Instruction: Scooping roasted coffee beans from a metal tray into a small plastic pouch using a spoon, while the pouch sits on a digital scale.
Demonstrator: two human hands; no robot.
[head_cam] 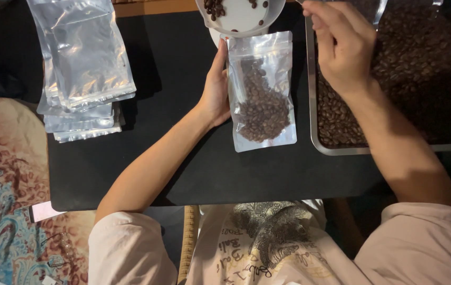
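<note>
Nearest the person, the front strip of the black mat (130, 179) carries nothing. Just beyond it, about midway along the mat, lies a clear zip pouch (261, 92), flat on its back. Its long axis runs front to back, sealed bottom toward the person and open mouth pointing at the far edge. Roasted coffee beans (262, 108) fill roughly the lower half to two thirds of it, heaped unevenly toward the bottom; the upper part is transparent and empty, so by the look of it the filling is well under way but not finished, and the mouth is not yet sealed.

The left hand (216, 87) rests against the pouch's left edge, fingers extended and pressed along the side, steadying it rather than clamped around it. The right hand (341, 45) hovers over the left end of a steel tray (341, 149) at the mat's right edge, its fingers curled closed around something thin, probably a scoop handle, though I cannot tell for sure. The tray holds a deep layer of beans.

At the far edge, right at the pouch's mouth, a white bowl (241, 21) holds only a few scattered beans. Toward the far left corner sits a stack of empty pouches (80, 68), which suggests many remain to be filled.
</note>
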